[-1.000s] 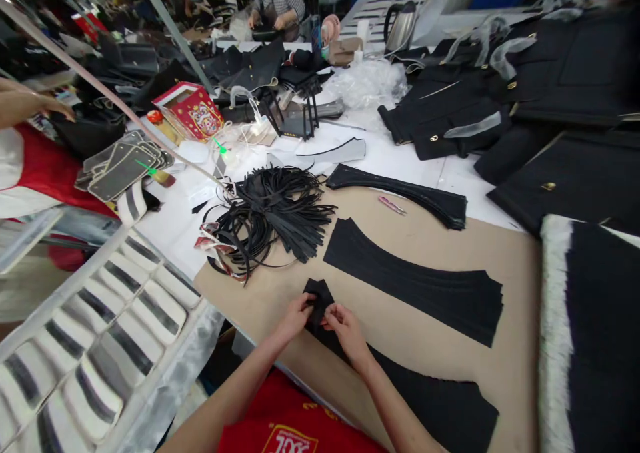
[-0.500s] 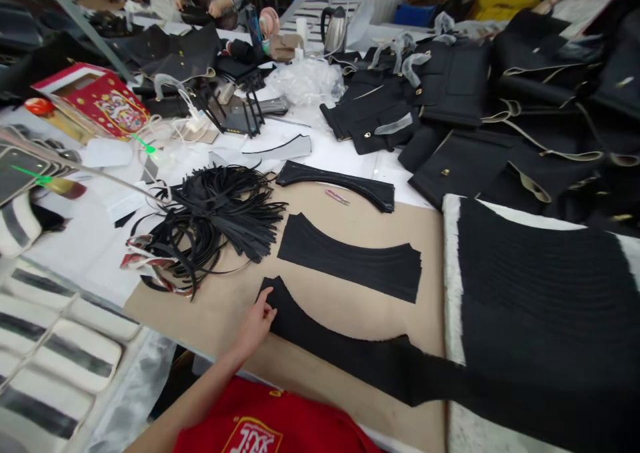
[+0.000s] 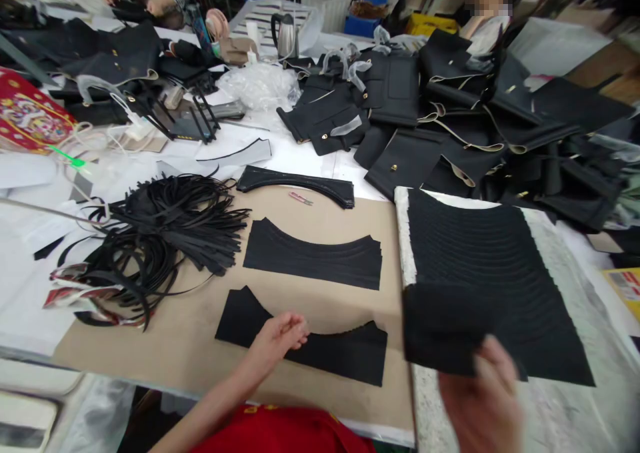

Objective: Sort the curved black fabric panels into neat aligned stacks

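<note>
My left hand [image 3: 286, 334] is over the nearest curved black piece [image 3: 345, 357], its fingers drawn together and nothing visible in them. That piece lies flat on the brown board, with a concave upper edge. At the right, my right hand [image 3: 483, 396], blurred by motion, grips a dark black piece [image 3: 445, 326] by its right end. This held piece overlaps a stack of black curved strips [image 3: 480, 246] fanned out in layers. Farther up the board lie a second pile of curved black pieces [image 3: 313, 256] and a narrower curved bundle [image 3: 295, 185].
A tangle of black straps [image 3: 190, 216] covers the left of the brown board [image 3: 190, 349]. Pink thread snips [image 3: 301, 199] lie near the top. Black bags [image 3: 390, 86] are heaped behind, beside crumpled clear plastic [image 3: 260, 86]. A co-worker's hands [image 3: 160, 3] show at far left.
My left hand has moved right from the near piece's left end to its middle. My right hand has come into view with a black piece. The view has swung right.
</note>
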`<control>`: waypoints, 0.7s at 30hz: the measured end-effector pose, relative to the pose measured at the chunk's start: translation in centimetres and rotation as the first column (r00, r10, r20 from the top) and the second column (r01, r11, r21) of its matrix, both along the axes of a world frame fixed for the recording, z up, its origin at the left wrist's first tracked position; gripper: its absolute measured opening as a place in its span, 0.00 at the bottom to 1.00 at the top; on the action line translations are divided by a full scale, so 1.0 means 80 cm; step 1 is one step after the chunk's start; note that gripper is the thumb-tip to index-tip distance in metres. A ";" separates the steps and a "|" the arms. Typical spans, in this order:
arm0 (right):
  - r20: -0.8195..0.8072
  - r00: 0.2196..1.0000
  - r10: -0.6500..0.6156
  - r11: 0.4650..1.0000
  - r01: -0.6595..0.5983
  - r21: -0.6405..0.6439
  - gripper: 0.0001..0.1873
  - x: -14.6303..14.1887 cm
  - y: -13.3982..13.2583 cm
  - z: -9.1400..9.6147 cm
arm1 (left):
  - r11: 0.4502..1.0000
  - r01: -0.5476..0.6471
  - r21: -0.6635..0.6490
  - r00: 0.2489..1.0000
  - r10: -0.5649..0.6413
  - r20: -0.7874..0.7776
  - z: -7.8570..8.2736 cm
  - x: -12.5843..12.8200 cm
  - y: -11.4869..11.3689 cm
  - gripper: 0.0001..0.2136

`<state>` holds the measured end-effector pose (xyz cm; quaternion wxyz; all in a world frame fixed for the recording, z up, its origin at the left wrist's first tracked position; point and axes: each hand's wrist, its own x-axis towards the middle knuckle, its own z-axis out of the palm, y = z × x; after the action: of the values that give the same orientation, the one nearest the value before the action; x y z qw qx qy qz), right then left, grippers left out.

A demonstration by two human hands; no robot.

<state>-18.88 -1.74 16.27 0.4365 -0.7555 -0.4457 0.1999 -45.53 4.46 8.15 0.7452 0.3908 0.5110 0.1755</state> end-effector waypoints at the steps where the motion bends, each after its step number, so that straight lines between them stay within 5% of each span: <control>1: -0.017 0.999 0.039 0.999 -0.039 -0.007 0.12 -0.023 0.002 -0.001 | 0.996 -0.029 -0.081 0.996 0.036 0.083 0.021 0.012 0.002 0.25; 4: -0.137 0.953 0.271 0.955 -0.284 -0.088 0.07 -0.096 0.009 -0.012 | 0.987 -0.063 -0.149 0.979 0.090 0.181 0.071 0.029 0.006 0.30; 6: -0.186 0.916 0.357 0.921 -0.378 -0.097 0.08 -0.137 0.011 -0.026 | 0.994 -0.035 -0.101 0.984 0.052 0.173 0.084 0.026 0.006 0.30; 14: -0.096 0.768 0.633 0.762 -0.640 -0.093 0.16 -0.213 0.013 -0.098 | 0.988 -0.154 -0.005 0.968 0.150 -0.201 0.049 -0.029 -0.004 0.31; 17: -0.165 0.708 0.686 0.702 -0.704 -0.103 0.16 -0.228 0.024 -0.104 | 0.982 -0.160 0.100 0.944 0.182 -0.274 0.040 -0.055 -0.006 0.34; 21: -0.350 0.670 0.655 0.695 -0.716 -0.071 0.15 -0.239 0.037 -0.094 | 0.965 -0.215 0.151 0.902 0.256 -0.349 0.021 -0.081 -0.003 0.27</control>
<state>-37.99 1.22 8.72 0.3114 -0.5323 -0.6039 0.5050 -51.98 4.24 9.86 0.5880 0.3919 0.6736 0.2163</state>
